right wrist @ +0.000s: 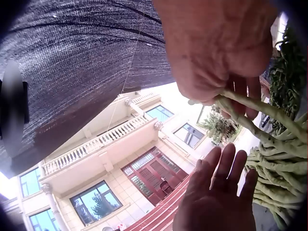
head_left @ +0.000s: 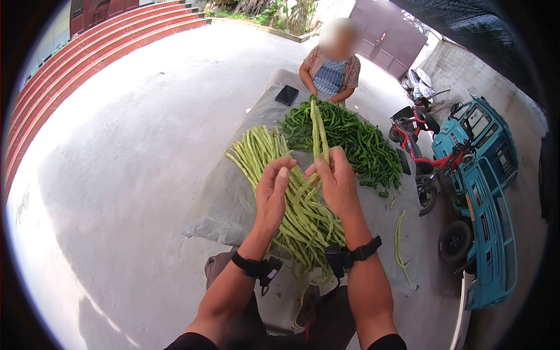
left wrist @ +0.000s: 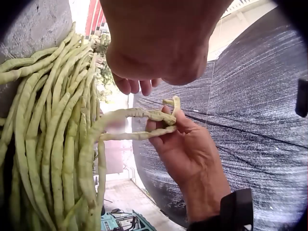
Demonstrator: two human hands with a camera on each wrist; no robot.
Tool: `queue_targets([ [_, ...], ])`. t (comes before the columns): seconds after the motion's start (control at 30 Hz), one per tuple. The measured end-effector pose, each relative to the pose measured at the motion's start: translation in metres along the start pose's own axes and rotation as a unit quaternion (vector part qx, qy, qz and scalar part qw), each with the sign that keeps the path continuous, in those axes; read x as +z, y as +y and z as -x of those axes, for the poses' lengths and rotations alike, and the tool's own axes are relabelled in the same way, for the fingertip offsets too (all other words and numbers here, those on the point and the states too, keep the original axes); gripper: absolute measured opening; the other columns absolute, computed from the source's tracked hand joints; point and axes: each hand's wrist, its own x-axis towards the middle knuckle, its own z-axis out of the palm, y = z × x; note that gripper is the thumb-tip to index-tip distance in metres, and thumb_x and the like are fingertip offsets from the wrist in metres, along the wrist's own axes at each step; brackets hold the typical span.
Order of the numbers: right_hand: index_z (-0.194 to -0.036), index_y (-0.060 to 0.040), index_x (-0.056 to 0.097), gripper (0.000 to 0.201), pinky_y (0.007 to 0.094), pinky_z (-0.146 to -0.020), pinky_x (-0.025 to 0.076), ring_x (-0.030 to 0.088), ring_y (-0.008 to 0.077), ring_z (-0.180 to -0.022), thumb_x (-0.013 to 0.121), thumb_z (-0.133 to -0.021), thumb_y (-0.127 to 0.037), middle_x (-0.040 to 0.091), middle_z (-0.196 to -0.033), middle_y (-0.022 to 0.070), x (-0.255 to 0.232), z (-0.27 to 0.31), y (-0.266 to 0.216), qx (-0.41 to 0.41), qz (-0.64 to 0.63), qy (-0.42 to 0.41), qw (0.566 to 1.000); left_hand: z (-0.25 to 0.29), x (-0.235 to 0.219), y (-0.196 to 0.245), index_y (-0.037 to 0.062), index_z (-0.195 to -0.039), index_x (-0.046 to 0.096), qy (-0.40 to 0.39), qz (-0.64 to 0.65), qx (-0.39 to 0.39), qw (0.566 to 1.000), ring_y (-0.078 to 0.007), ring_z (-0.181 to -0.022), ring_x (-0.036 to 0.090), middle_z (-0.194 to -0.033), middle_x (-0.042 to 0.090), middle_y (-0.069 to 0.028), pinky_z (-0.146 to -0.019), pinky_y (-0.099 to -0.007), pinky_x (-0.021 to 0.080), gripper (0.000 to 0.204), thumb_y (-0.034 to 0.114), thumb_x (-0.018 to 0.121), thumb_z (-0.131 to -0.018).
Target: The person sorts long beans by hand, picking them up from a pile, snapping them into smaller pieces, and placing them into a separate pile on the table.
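Hands just apart above a smooth-podded bean pile (head_left: 306,224) on the grey-sheeted surface (head_left: 219,201), the right hand (head_left: 339,184) pinches long, bumpy beans (head_left: 319,131), the left hand (head_left: 272,195) open, curved green peppers (head_left: 364,143) beyond the pile

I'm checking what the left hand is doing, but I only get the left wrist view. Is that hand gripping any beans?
Observer: No. In the right wrist view the left hand is open, palm bare, fingers apart.
Operator: Thanks. My view cuts off past the bean heap; what lies on its far right side?
Observer: The head view shows a spread of green peppers there, with a dark phone near its far left edge.
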Motion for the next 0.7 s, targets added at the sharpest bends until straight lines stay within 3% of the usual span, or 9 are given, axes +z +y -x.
queue_targets([
  [0.07,-0.12,0.0006,0.052,0.02,0.0395,-0.067,0.05,0.068,0.0229,-0.072,0.056,-0.107,-0.014,0.066,-0.079,0.0137,-0.018,0.024,-0.01,-0.034,0.064,-0.037,0.997,0.002,0.021,0.022,0.0015,-0.136,0.061,-0.046,0.004,0.014,0.999,-0.0169,-0.118,0.064,-0.131,0.071,-0.0124,-0.097,-0.0327,0.052,0.041,0.035,0.05,-0.114],
  [0.1,-0.125,0.0007,0.051,0.022,0.04,-0.067,0.051,0.069,0.0231,-0.072,0.054,-0.108,-0.012,0.067,-0.079,0.0139,-0.028,0.035,-0.013,-0.049,0.094,-0.051,0.993,-0.001,0.035,0.038,0.0,-0.137,0.059,-0.085,0.024,0.021,0.996,-0.0207,-0.121,0.065,-0.134,0.07,-0.0153,-0.106,-0.0381,0.05,0.045,0.037,0.048,-0.115],
  [0.2,-0.137,0.0025,0.048,0.031,0.0403,-0.07,0.052,0.07,0.0233,-0.076,0.052,-0.109,-0.012,0.068,-0.087,0.0161,-0.054,0.059,-0.039,-0.033,0.054,-0.078,0.995,-0.011,0.069,0.07,-0.0008,-0.133,0.06,-0.252,0.134,-0.094,0.954,-0.0248,-0.121,0.066,-0.132,0.07,-0.019,-0.108,-0.0417,0.049,0.043,0.036,0.046,-0.115],
  [0.27,-0.145,0.0007,0.046,0.043,0.0359,-0.072,0.053,0.068,0.017,-0.082,0.061,-0.105,-0.008,0.068,-0.099,0.012,-0.075,0.067,-0.017,0.007,-0.135,-0.125,0.983,-0.008,0.09,0.076,0.0026,-0.116,0.059,-0.256,0.221,-0.156,0.928,-0.0289,-0.114,0.07,-0.12,0.072,-0.0204,-0.104,-0.0461,0.054,0.033,0.033,0.046,-0.115],
  [0.33,-0.143,-0.0015,0.048,0.045,0.0327,-0.072,0.053,0.066,0.013,-0.084,0.067,-0.102,-0.005,0.067,-0.105,0.0088,-0.102,0.077,-0.005,0.05,-0.305,-0.197,0.93,-0.001,0.114,0.072,0.0048,-0.107,0.057,-0.242,0.308,-0.121,0.912,-0.0294,-0.108,0.071,-0.113,0.072,-0.0194,-0.097,-0.046,0.058,0.03,0.032,0.046,-0.115],
  [0.37,-0.139,-0.0037,0.052,0.047,0.0274,-0.07,0.052,0.064,0.0082,-0.082,0.074,-0.098,-0.004,0.066,-0.099,0.0026,-0.108,0.082,-0.004,0.066,-0.326,-0.196,0.922,0.003,0.12,0.078,0.0069,-0.105,0.054,-0.192,0.328,-0.18,0.907,-0.0266,-0.097,0.071,-0.1,0.068,-0.0123,-0.089,-0.0428,0.058,0.028,0.032,0.046,-0.115],
  [0.5,-0.134,-0.0037,0.057,0.035,0.0244,-0.064,0.046,0.06,0.0049,-0.075,0.071,-0.102,-0.012,0.065,-0.09,0.0005,-0.137,0.101,0.033,0.155,-0.21,-0.294,0.92,-0.015,0.114,0.045,0.008,-0.107,0.054,-0.178,0.372,-0.122,0.903,-0.0212,-0.083,0.062,-0.09,0.058,-0.0067,-0.079,-0.0367,0.054,0.027,0.032,0.046,-0.116],
  [0.6,-0.131,-0.0015,0.06,0.032,0.0298,-0.068,0.049,0.062,0.0096,-0.077,0.067,-0.105,-0.019,0.069,-0.093,0.0028,-0.154,0.109,0.05,0.19,-0.164,-0.202,0.947,-0.026,0.107,0.035,0.0091,-0.107,0.054,-0.119,0.371,-0.13,0.912,-0.016,-0.076,0.052,-0.084,0.05,-0.0019,-0.072,-0.0318,0.046,0.025,0.03,0.044,-0.117],
  [0.7,-0.128,0.0013,0.063,0.034,0.0353,-0.074,0.051,0.064,0.0163,-0.079,0.065,-0.106,-0.025,0.071,-0.093,0.0076,-0.168,0.114,0.053,0.114,-0.056,-0.121,0.985,-0.023,0.108,0.021,0.0099,-0.106,0.054,-0.087,0.349,-0.151,0.921,-0.0132,-0.072,0.045,-0.082,0.046,0.0001,-0.067,-0.0306,0.039,0.024,0.028,0.044,-0.117],
])
